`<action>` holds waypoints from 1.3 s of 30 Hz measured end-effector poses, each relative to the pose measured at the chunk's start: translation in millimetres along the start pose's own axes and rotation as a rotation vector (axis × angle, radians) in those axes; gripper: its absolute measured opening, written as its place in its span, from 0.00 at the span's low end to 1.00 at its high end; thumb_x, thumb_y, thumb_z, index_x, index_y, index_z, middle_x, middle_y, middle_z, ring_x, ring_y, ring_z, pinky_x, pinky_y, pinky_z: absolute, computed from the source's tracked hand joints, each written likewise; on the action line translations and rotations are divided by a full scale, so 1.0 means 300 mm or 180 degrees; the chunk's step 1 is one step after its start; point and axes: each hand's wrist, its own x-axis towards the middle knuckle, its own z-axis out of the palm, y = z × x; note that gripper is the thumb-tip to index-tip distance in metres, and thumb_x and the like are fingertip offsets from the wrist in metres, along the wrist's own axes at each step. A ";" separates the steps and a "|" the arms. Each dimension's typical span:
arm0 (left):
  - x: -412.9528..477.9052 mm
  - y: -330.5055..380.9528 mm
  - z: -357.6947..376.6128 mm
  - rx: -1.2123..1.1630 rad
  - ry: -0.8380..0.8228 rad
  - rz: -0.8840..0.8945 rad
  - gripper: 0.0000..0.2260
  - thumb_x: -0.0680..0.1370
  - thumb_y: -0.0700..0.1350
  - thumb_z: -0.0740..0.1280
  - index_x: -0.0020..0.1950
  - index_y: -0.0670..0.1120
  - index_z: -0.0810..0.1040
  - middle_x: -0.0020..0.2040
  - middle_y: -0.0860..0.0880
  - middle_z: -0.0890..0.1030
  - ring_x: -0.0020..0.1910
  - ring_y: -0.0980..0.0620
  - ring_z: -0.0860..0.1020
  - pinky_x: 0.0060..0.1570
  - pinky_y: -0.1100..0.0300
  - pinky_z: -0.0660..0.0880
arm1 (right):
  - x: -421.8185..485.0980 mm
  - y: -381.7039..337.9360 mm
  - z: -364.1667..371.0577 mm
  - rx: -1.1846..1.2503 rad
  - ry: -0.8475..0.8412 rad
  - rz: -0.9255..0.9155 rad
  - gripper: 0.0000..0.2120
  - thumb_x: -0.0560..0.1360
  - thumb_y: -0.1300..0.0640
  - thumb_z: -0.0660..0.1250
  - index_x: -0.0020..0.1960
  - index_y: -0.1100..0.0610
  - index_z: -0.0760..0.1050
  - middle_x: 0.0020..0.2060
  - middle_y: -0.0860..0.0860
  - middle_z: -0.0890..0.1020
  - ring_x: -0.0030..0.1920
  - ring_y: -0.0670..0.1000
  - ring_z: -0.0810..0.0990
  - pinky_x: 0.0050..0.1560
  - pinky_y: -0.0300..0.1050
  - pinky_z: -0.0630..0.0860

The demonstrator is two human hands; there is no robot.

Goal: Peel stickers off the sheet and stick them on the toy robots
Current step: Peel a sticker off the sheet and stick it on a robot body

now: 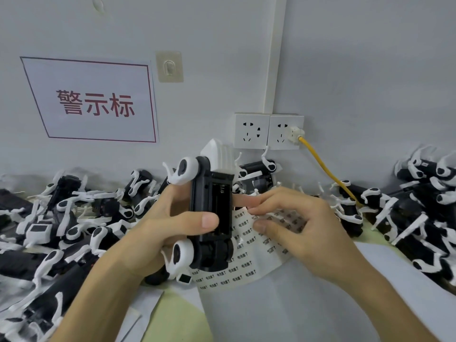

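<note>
Robot (214,193) gripped upright by left hand (158,230), right hand (303,225) perhaps pinching sticker sheet (246,266)

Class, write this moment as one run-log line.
left hand: grips toy robot, battery bay open | right hand: pinches at sticker sheet | around: robot pile on table

Single head-worn view, angled forward and down, close over hands (170,225), facing wall (370,70)

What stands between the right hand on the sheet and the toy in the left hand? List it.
Nothing visible. The right hand pinches at the sheet right beside the toy. Only the thumb of the left hand lies across the toy's black body.
</note>
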 end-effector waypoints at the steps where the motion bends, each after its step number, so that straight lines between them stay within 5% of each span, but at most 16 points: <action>1: -0.001 0.001 0.001 0.0012 0.0003 0.0001 0.44 0.56 0.54 0.86 0.67 0.44 0.74 0.46 0.44 0.86 0.42 0.45 0.86 0.38 0.56 0.82 | 0.000 0.001 0.005 -0.0022 0.0042 -0.0037 0.07 0.74 0.60 0.77 0.50 0.50 0.86 0.52 0.44 0.86 0.58 0.47 0.83 0.58 0.36 0.76; 8: -0.003 -0.009 0.005 0.0264 -0.0061 -0.0134 0.41 0.59 0.49 0.83 0.70 0.44 0.73 0.59 0.42 0.85 0.56 0.40 0.85 0.48 0.52 0.82 | 0.002 0.000 0.004 0.0064 0.0344 0.0001 0.10 0.70 0.65 0.80 0.46 0.52 0.87 0.47 0.45 0.86 0.53 0.49 0.84 0.52 0.36 0.77; 13: -0.003 0.001 0.016 0.0460 -0.0370 0.0015 0.23 0.66 0.52 0.82 0.60 0.61 0.82 0.60 0.52 0.85 0.58 0.50 0.84 0.50 0.60 0.82 | 0.004 -0.011 -0.005 -0.0107 0.0101 0.0218 0.11 0.71 0.61 0.79 0.47 0.46 0.85 0.48 0.44 0.85 0.53 0.50 0.82 0.54 0.41 0.77; 23: -0.006 0.018 0.025 0.0560 -0.0626 0.0155 0.22 0.70 0.56 0.80 0.63 0.61 0.80 0.60 0.53 0.85 0.60 0.52 0.83 0.53 0.63 0.80 | 0.009 -0.025 -0.004 -0.0141 -0.0134 0.0363 0.07 0.71 0.55 0.80 0.43 0.46 0.83 0.46 0.45 0.85 0.50 0.49 0.83 0.51 0.41 0.76; 28: -0.001 0.008 0.037 0.0807 -0.0622 0.0182 0.21 0.69 0.48 0.75 0.61 0.63 0.81 0.60 0.51 0.85 0.61 0.50 0.83 0.56 0.63 0.78 | 0.007 -0.020 -0.011 -0.0171 -0.0185 0.0392 0.05 0.72 0.56 0.79 0.45 0.49 0.84 0.47 0.44 0.85 0.52 0.48 0.82 0.51 0.46 0.75; 34: -0.007 0.000 0.024 0.0550 -0.0545 0.0118 0.25 0.67 0.54 0.81 0.62 0.60 0.80 0.60 0.50 0.85 0.61 0.49 0.83 0.54 0.62 0.80 | 0.007 -0.020 -0.026 -0.0251 -0.0243 0.0414 0.09 0.73 0.55 0.79 0.49 0.44 0.83 0.48 0.43 0.85 0.55 0.47 0.83 0.51 0.47 0.77; 39: 0.005 0.009 0.044 0.0421 -0.0673 0.0310 0.22 0.71 0.55 0.78 0.64 0.56 0.80 0.60 0.50 0.85 0.58 0.49 0.84 0.51 0.59 0.81 | 0.010 -0.034 -0.030 -0.0054 -0.0073 0.0388 0.13 0.69 0.57 0.81 0.38 0.41 0.82 0.44 0.44 0.86 0.47 0.49 0.83 0.43 0.43 0.76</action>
